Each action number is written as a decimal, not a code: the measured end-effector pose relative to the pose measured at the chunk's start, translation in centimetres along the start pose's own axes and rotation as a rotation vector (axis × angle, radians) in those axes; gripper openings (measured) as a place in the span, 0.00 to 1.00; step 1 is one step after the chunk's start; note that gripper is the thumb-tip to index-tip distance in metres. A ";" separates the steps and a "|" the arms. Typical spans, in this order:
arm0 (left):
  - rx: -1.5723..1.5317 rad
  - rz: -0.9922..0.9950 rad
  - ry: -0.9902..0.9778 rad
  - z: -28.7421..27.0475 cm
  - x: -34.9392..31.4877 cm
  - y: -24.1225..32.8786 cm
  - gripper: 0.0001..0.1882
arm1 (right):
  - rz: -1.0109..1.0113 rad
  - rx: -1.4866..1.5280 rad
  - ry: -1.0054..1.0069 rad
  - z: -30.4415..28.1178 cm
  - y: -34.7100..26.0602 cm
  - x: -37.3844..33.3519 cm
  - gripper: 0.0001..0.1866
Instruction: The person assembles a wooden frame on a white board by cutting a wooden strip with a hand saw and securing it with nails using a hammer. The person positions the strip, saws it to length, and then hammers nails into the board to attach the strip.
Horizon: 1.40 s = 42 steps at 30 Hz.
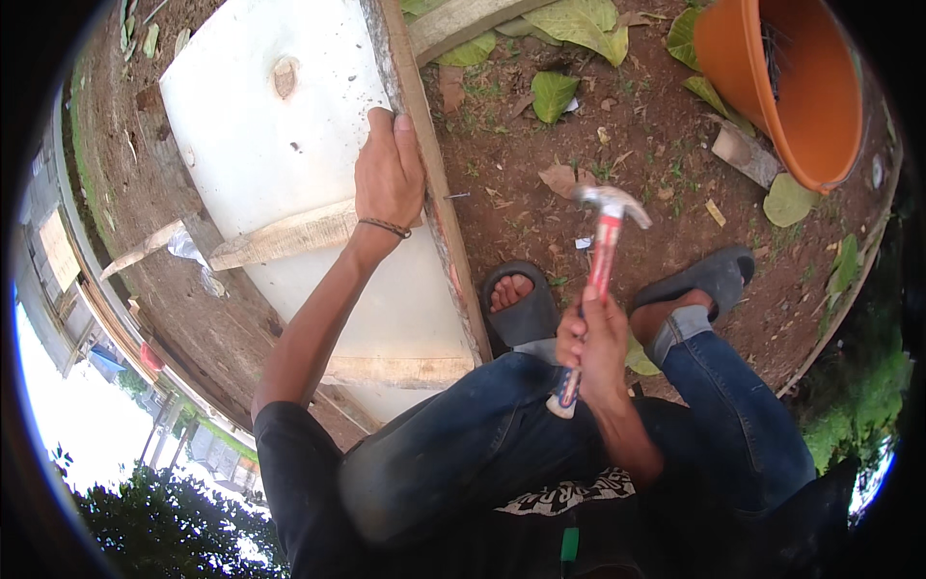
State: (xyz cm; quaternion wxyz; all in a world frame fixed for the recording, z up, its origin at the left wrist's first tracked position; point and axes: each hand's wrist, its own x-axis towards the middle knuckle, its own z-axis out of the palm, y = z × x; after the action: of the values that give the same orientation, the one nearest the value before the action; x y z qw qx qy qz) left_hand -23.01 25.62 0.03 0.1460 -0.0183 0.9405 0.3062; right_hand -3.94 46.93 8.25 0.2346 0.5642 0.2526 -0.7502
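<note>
My right hand [596, 343] is wrapped round the handle of a claw hammer [606, 253], its head raised over the soil and slightly blurred. A wooden frame with white panels [318, 87] lies at the left. My left hand [388, 174] is closed on the long wooden board [436, 183] along the frame's right side, the thumb and a finger at its top edge. From the outer face of that board a nail [457, 196] sticks out to the right, short of the hammer. Crosspieces [289, 234] run between the panels.
An orange bucket [772, 87], tipped toward me, holds thin dark pieces at the upper right. Beside it lies a cut piece of wood [745, 151]. Green leaves [554, 95] litter the brown soil. My sandalled feet [521, 301] stand near the frame's lower right edge.
</note>
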 end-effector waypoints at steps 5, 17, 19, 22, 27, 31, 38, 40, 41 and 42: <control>0.029 0.029 0.010 0.6 1.3 0.7 0.15 | -0.199 0.043 0.116 4.4 1.6 0.6 0.10; -0.007 0.004 -0.019 -0.1 0.4 -0.2 0.16 | 0.129 -0.080 -0.146 3.7 2.8 -0.2 0.13; -0.023 0.047 0.030 -0.4 1.3 -0.1 0.16 | 0.096 -0.138 -0.188 1.6 -0.4 0.7 0.13; -0.006 0.004 0.016 -0.5 0.2 0.0 0.16 | -0.431 0.148 0.158 -3.0 -3.3 3.6 0.12; 0.019 0.021 -0.006 0.2 -0.8 -0.4 0.15 | 0.118 -0.093 -0.102 4.2 2.0 -0.8 0.13; 0.018 0.025 0.038 -0.5 -0.7 -1.0 0.15 | -0.418 0.083 0.129 -1.4 -4.3 2.1 0.13; 0.060 0.035 0.006 0.4 0.7 0.2 0.14 | 0.209 -0.207 -0.196 4.0 0.9 -0.2 0.12; 0.023 0.004 0.010 -0.4 0.2 -0.1 0.14 | -0.152 0.008 0.081 0.5 -2.7 0.3 0.12; 0.043 -0.018 0.010 -0.5 -0.6 -0.2 0.15 | -0.260 0.129 0.147 0.1 -2.6 1.5 0.12; 0.055 -0.018 0.018 -0.5 -0.4 -0.3 0.15 | -0.378 0.233 0.205 -0.1 -2.5 2.7 0.12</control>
State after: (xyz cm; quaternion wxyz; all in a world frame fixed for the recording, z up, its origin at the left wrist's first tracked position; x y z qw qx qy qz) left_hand -22.73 25.06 0.32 0.1410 -0.0257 0.9496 0.2788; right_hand -6.13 48.69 5.94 -0.0036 0.6033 0.2881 -0.7436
